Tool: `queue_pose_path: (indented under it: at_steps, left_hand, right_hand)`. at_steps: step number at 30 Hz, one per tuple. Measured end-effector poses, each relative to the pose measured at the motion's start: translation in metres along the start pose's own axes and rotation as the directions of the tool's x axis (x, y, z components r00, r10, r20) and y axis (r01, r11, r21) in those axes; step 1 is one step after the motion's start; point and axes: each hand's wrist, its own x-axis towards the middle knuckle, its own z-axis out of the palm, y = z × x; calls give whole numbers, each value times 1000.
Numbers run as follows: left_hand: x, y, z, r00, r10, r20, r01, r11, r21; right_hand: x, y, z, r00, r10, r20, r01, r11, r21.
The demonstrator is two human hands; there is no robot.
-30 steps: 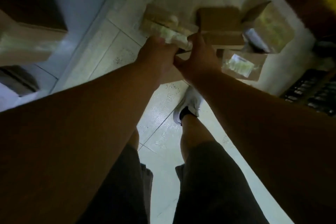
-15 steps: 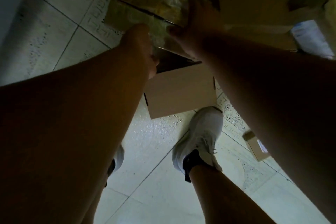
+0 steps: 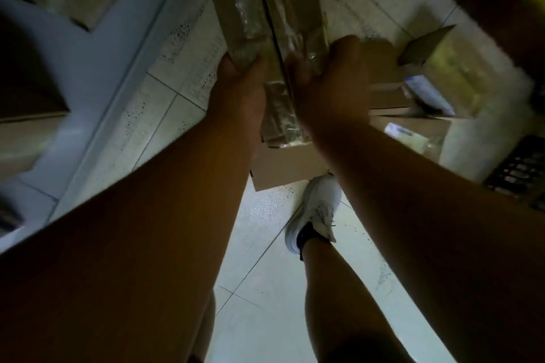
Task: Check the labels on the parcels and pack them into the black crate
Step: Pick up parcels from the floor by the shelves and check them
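Long taped parcel [image 3: 265,9] clamped at near end by left hand [image 3: 239,88] and right hand [image 3: 330,82]; label apparently hidden, rotation advised before black crate [image 3: 522,174] is approached.

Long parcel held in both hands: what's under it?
Under the long parcel lie floor tiles and a flat cardboard box. The hands and parcel cover that box's far part.

Left hand [image 3: 239,91] and right hand [image 3: 330,82] gripping taped parcel [image 3: 265,9], tiled floor [image 3: 265,268]
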Motion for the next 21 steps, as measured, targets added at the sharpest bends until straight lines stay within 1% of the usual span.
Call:
queue_pose_path:
  at_steps: [3,5,9,13,17,21]
  left_hand:
    - [-56,31,-16,998,68,11,-68,998,4]
    - [-91,49,-32,992,125,15,-124,992,-26]
    - [-157,82,-65,970,242,20,-240,969,-53]
    - [-231,109,-92,947,302,109,-288,949,-129]
    - [-304,138,-111,899,392,193,-360,915,-181]
    - [-363,163,-131,843,494,213,-464,868,-177]
  right_hand:
    - [-22,-37,-56,998,15,-67,-11,999,53]
    - [-37,-64,-93,997,-1,-78,8,996,94]
    - [-74,-110,-160,996,-62,-66,75,973,220]
    - [-128,-143,-236,999,-38,-4,36,917,398]
    - [-170,-165,-319,997,-81,8,68,884,462]
    - [-188,-180,-372,990,-142,17,112,842,528]
